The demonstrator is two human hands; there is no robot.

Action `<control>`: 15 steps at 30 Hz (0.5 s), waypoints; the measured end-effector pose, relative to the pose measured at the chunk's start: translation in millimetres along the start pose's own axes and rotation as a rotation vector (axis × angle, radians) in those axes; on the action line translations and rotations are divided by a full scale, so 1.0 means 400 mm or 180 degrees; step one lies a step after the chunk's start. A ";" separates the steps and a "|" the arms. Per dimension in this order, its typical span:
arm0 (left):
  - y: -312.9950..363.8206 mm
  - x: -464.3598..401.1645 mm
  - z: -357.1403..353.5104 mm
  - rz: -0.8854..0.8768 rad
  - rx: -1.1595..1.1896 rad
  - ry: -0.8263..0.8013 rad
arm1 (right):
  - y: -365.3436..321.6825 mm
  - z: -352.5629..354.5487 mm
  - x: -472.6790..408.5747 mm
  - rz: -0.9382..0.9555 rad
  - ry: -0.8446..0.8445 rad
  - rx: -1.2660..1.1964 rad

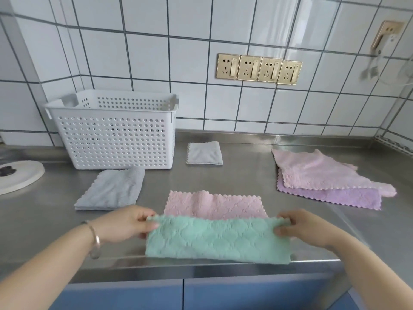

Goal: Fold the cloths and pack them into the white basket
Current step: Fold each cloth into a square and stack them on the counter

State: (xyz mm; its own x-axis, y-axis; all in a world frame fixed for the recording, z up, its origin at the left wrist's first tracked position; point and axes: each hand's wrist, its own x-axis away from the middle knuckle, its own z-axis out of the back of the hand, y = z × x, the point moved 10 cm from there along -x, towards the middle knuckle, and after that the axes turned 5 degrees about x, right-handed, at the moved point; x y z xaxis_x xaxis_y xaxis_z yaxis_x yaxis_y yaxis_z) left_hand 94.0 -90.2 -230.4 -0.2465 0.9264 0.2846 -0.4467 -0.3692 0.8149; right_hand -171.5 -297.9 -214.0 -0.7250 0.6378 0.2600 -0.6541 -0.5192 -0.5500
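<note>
Left hand: pinches the upper left corner of the green cloth, thumb on top, fingers tucked behind and out of sight; a bracelet sits on the wrist.
Right hand: pinches the upper right corner the same way, its fingertips hidden by the fabric.
Green cloth: held stretched between both hands at the near edge of the steel surface; it looks folded into a long band, though I cannot tell how many layers.
Pink cloth: lies flat just behind the green one, its near edge covered by it.
Grey cloth: folded, lying in front of the basket to the left.
Small grey cloth: folded into a square, just to the right of the basket.
Pink and purple pile: unfolded, to the right, pale pink over purple; how many cloths are stacked there is unclear.
White basket: stands at the back left against the tiled wall; its inside is mostly hidden.
White round object: far left, cut off by the frame.
Sockets: four gold plates on the wall.
</note>
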 end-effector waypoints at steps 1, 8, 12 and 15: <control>0.000 -0.029 0.022 0.0010 0.0391 0.0268 | 0.007 0.019 -0.019 -0.0081 0.0234 -0.0451; -0.036 -0.209 0.049 0.0470 0.1270 0.1301 | 0.047 -0.014 -0.150 -0.0556 0.0816 -0.2136; -0.038 -0.233 0.075 0.0931 0.0312 0.1714 | 0.076 -0.010 -0.187 -0.0750 0.1185 -0.1704; -0.031 -0.240 0.091 0.1044 -0.0075 0.1830 | 0.073 0.007 -0.195 -0.0822 0.1364 -0.1305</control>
State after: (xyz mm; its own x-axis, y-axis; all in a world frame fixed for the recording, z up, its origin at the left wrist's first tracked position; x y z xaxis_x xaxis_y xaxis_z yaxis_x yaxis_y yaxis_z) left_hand 154.3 -172.1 -249.4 -0.7898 0.5812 0.1959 -0.2876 -0.6330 0.7188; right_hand -134.6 -364.6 -248.2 -0.3493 0.9278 0.1313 -0.5990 -0.1133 -0.7927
